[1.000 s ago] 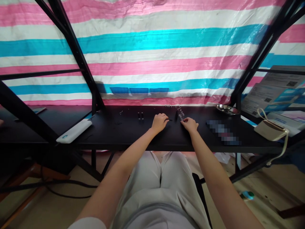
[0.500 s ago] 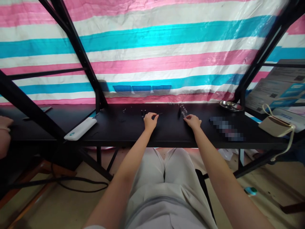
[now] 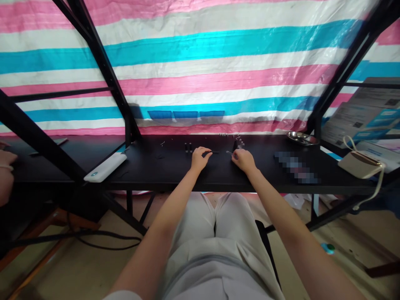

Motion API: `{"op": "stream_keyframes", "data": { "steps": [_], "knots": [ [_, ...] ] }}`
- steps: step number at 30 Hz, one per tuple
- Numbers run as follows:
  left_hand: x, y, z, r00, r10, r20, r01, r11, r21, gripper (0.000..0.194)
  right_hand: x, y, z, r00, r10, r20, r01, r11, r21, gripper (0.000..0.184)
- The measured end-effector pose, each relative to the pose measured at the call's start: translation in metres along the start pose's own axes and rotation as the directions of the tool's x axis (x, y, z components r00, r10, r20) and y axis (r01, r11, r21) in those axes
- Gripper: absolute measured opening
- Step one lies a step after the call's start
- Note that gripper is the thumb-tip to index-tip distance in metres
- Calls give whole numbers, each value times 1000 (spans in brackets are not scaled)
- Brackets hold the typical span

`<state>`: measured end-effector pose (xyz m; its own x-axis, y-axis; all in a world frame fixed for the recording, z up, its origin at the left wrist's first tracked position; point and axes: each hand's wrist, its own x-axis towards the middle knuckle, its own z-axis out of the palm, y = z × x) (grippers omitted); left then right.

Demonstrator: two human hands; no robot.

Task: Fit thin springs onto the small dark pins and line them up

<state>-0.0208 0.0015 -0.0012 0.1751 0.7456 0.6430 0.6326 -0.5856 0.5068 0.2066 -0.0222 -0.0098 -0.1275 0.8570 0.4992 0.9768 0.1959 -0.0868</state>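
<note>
My left hand (image 3: 200,159) is over the middle of the black table (image 3: 156,171), pinching a thin black stick (image 3: 214,151) that points right. To its right, my right hand (image 3: 244,160) holds a small clear piece (image 3: 228,152) between thumb and fingertips, its tip turned toward the stick with a gap between them. Just behind the right hand lie several small clear pieces (image 3: 241,143) beside a dark narrow object (image 3: 235,145). Two short black tubes (image 3: 188,147) with light ends stand or lie left of my left hand; I cannot tell which.
Small white bits (image 3: 223,134) lie along the table's back edge. A white oblong device (image 3: 105,167) is at left, a round metal dish (image 3: 302,138) at back right. A beige pouch (image 3: 359,166) sits at the right end. Another person's hand (image 3: 5,162) shows at far left.
My right hand has moved left from the clear pieces with one in its fingers. My left hand first went left with the black stick, then slightly back right.
</note>
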Motion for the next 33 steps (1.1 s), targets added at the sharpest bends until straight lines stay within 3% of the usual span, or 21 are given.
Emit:
{"op": "stream_keyframes", "data": {
  "steps": [5, 17, 27, 33],
  "knots": [
    [-1, 2, 1, 998, 56, 7, -55, 997, -53, 12, 1, -10, 1, 986, -167, 18, 168, 979, -112, 19],
    [-1, 4, 2, 994, 95, 46, -91, 992, -91, 15, 0, -15, -2, 975, -218, 32, 220, 967, -127, 22],
    [-3, 2, 7, 984, 167, 58, -161, 983, -91, 16, -1, -12, 5, 947, -311, -79, 288, 932, -218, 16],
    [-3, 1, 10, 976, 198, 85, -193, 979, -69, 15, 0, -16, 4, 888, -433, -153, 394, 890, -230, 21]
  ]
}}
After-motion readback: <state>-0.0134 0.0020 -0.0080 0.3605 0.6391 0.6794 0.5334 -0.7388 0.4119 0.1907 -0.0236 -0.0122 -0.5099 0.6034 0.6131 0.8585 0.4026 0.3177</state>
